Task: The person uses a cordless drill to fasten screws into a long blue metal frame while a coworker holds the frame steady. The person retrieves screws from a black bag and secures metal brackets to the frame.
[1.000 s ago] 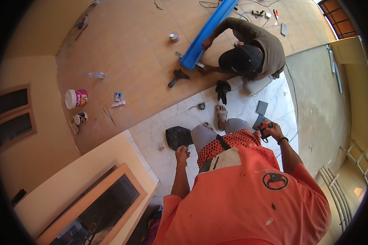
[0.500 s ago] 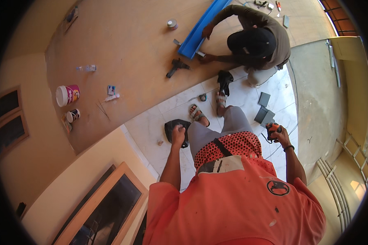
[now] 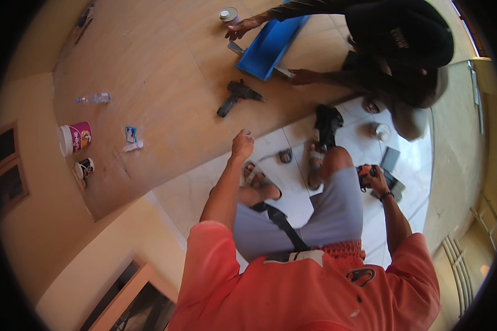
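Observation:
My left hand [image 3: 242,145] is raised over the floor below the cordless drill [image 3: 238,97], its fingers closed. Whatever it may hold is too small to make out. At my right side, my right hand [image 3: 377,181] grips a compact orange-and-black tape measure [image 3: 365,175]. The drill lies on the brown floor, apart from my hands. Beyond it rests a long blue trough [image 3: 259,58]. A co-worker [image 3: 397,33] in dark clothing bends over it, one hand above its near left corner and the other at a flat metal piece [image 3: 283,70] beside its end.
A small round dark object [image 3: 285,156] lies on the white tiles between my feet. Grey tile pieces [image 3: 391,160] and a can [image 3: 380,131] are on my right. At left are a bucket [image 3: 74,138], a smaller tub [image 3: 84,168] and a bottle [image 3: 96,98]. Another can [image 3: 229,15] stands beyond.
My left hand has moved up and forward, toward the drill. My right hand still holds the tape measure. The co-worker has shifted right, and one of their hands now reaches across the trough's corner.

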The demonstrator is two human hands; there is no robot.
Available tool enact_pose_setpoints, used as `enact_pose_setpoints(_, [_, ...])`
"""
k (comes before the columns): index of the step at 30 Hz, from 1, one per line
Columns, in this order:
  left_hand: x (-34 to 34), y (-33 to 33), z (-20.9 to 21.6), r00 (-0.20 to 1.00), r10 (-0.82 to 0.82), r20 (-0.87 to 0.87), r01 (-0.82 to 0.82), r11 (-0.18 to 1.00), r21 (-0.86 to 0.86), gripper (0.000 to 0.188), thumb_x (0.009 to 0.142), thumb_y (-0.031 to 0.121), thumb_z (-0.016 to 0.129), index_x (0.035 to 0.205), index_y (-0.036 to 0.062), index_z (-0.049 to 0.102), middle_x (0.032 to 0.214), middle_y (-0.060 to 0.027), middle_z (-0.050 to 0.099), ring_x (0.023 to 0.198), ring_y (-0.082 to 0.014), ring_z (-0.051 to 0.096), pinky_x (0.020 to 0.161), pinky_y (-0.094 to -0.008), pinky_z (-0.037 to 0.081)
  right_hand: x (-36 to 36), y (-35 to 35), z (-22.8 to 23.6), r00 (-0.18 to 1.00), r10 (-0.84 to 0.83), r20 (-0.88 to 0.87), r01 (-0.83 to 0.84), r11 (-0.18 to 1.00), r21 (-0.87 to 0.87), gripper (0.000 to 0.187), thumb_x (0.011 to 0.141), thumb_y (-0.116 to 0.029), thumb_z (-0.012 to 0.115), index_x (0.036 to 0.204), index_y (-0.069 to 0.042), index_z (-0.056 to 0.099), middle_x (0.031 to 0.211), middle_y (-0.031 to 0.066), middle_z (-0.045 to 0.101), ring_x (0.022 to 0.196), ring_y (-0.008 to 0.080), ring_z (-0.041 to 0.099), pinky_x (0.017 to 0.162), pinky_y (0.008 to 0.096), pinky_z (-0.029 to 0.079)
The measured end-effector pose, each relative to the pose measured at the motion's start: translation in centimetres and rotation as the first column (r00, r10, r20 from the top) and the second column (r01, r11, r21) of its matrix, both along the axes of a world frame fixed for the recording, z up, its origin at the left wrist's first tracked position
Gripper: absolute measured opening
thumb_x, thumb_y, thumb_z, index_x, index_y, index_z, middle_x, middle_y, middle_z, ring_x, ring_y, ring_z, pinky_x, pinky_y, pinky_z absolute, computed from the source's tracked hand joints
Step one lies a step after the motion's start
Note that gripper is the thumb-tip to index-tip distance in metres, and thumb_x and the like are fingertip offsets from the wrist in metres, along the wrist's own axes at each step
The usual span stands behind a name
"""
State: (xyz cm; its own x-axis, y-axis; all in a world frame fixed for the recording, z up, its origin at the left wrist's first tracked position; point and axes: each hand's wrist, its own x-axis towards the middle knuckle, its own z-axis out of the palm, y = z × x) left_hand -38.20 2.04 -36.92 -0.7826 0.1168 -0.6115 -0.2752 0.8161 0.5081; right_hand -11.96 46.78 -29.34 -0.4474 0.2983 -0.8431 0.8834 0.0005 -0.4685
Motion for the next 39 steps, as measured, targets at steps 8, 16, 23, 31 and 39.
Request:
enact_pose_setpoints(8, [-13.7, 3.6, -18.5, 0.475, -0.77, -0.427, 0.464, 0.631, -0.622, 0.034, 0.084, 0.012, 0.054, 0.118, 0.0118, 0.056, 0.119, -0.0119, 0.052, 0.118, -0.0358, 0.041, 0.097, -0.0517, 0.037, 3.3, 0.3, -16.7, 0.991, 0.042, -0.127, -0.027, 0.992, 0.121, 0.044, 0.079, -0.012, 0.066, 0.12, -0.002, 0.054, 0.091, 0.0078, 0.062, 0.076, 0.0158, 0.06, 0.062, 0.0287, 0.05])
enact_pose_setpoints(16, [-17.6, 3.6, -25.0, 0.296, -0.907, -0.3, 0.597, 0.421, -0.683, 0.032, 0.087, 0.013, 0.049, 0.118, 0.0143, 0.058, 0.121, -0.0081, 0.054, 0.119, -0.0325, 0.044, 0.11, -0.0554, 0.022, 6.0, 0.2, -22.5, 0.985, 0.051, -0.166, -0.027, 0.99, 0.14, 0.047, 0.082, -0.014, 0.068, 0.123, -0.001, 0.053, 0.098, 0.0108, 0.062, 0.083, 0.0182, 0.062, 0.071, 0.0301, 0.051])
enact_pose_setpoints(23, [-15.3, 3.6, -21.6, 0.068, -0.98, -0.188, 0.7, 0.181, -0.691, 0.022, 0.082, 0.012, 0.057, 0.104, 0.0129, 0.058, 0.11, -0.0073, 0.057, 0.111, -0.0289, 0.05, 0.105, -0.0534, 0.027, 5.6, 1.6, -23.8, 0.993, -0.023, -0.118, 0.026, 0.999, 0.025, 0.058, 0.077, -0.01, 0.073, 0.13, -0.001, 0.051, 0.108, 0.0145, 0.06, 0.085, 0.0207, 0.064, 0.075, 0.0328, 0.053])
enact_pose_setpoints(31, [-10.4, 6.1, -12.9, 0.376, -0.768, -0.518, 0.728, 0.591, -0.347, 0.039, 0.071, 0.022, 0.071, 0.1, 0.0046, 0.051, 0.096, -0.0159, 0.056, 0.101, -0.032, 0.053, 0.082, -0.0447, 0.036, 5.6, 3.4, -26.1, 0.801, 0.594, -0.075, -0.43, 0.658, 0.617, 0.069, 0.067, -0.002, 0.073, 0.131, -0.002, 0.049, 0.115, 0.0194, 0.056, 0.105, 0.0336, 0.057, 0.094, 0.0411, 0.045])
enact_pose_setpoints(39, [-6.8, 17.3, -5.4, 0.87, -0.221, -0.44, 0.463, 0.67, 0.58, 0.033, 0.08, 0.012, 0.069, 0.106, 0.0026, 0.051, 0.094, -0.0102, 0.058, 0.084, -0.0185, 0.059, 0.074, -0.0338, 0.048, -6.5, -3.6, -18.0, 0.648, 0.464, -0.604, -0.28, 0.883, 0.378, 0.056, 0.083, -0.016, 0.065, 0.135, -0.005, 0.045, 0.116, 0.0139, 0.059, 0.109, 0.0268, 0.058, 0.085, 0.0393, 0.049])
